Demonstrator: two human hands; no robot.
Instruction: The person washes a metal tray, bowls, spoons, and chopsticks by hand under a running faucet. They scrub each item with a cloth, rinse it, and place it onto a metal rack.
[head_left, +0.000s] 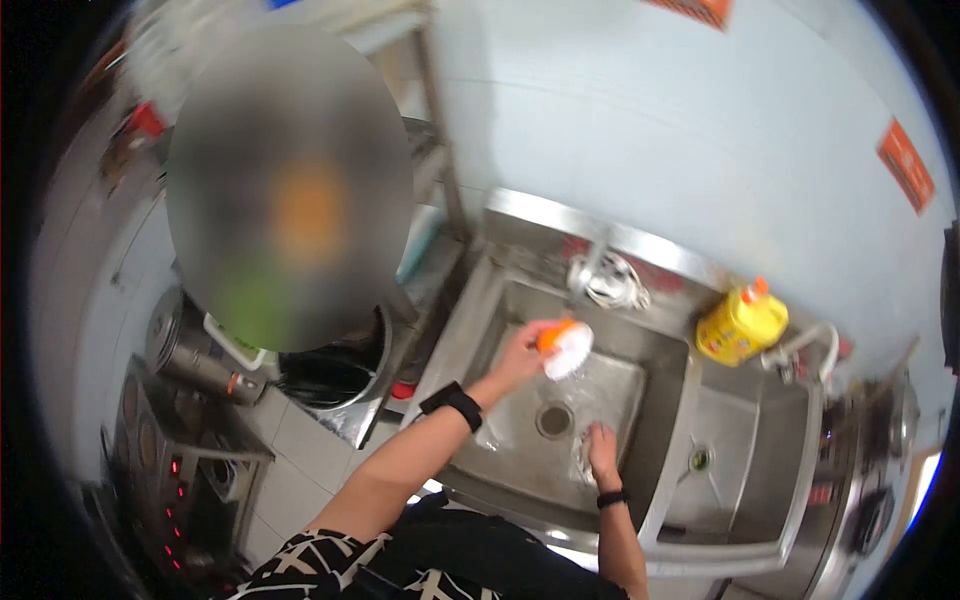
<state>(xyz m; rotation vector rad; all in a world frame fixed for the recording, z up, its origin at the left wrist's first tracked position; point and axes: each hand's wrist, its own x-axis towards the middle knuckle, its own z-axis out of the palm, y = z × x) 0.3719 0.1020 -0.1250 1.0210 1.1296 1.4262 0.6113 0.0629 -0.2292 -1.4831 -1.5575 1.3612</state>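
Over the left basin of a steel sink, my left hand is closed on a round brush with an orange top and white underside. The brush is tilted, its white side facing right. My right hand is lower in the same basin, right of the drain, with its fingers curled beside something shiny and clear that I cannot make out. A faucet reaches over the basin from the back edge.
A yellow bottle with an orange cap stands behind the right basin, near a second faucet. Coiled white cord or tubing lies at the sink's back. Left are a metal rack, a dark-lined bin and a blurred oval area.
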